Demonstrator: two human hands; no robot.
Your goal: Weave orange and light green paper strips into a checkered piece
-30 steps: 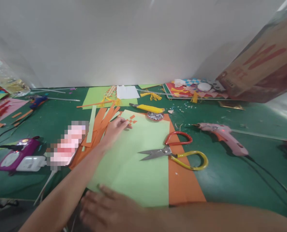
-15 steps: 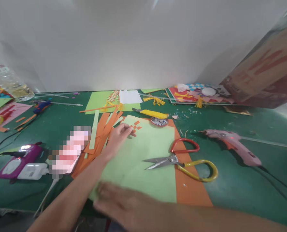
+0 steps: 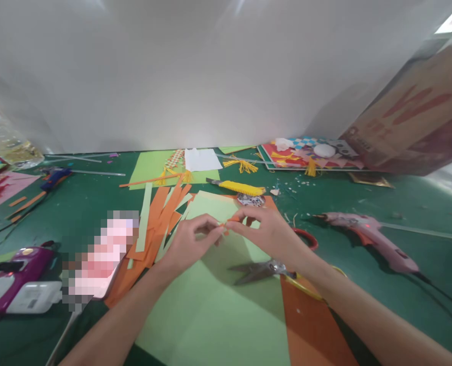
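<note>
My left hand and my right hand meet above a light green paper sheet. Both pinch a small orange paper piece between thumbs and fingertips. An orange sheet lies under the green one on the right. Scissors with red and yellow handles lie on the sheets, partly hidden under my right wrist. Orange and green paper strips are piled just left of my left hand.
A pink glue gun lies to the right, its cord running off. A yellow utility knife lies behind the sheets. At the left sit a pixelated object, a purple device and a blue glue gun. A cardboard box stands back right.
My right hand came up from the near edge to meet my left hand. Both now pinch the small orange piece. The view shifted slightly.
</note>
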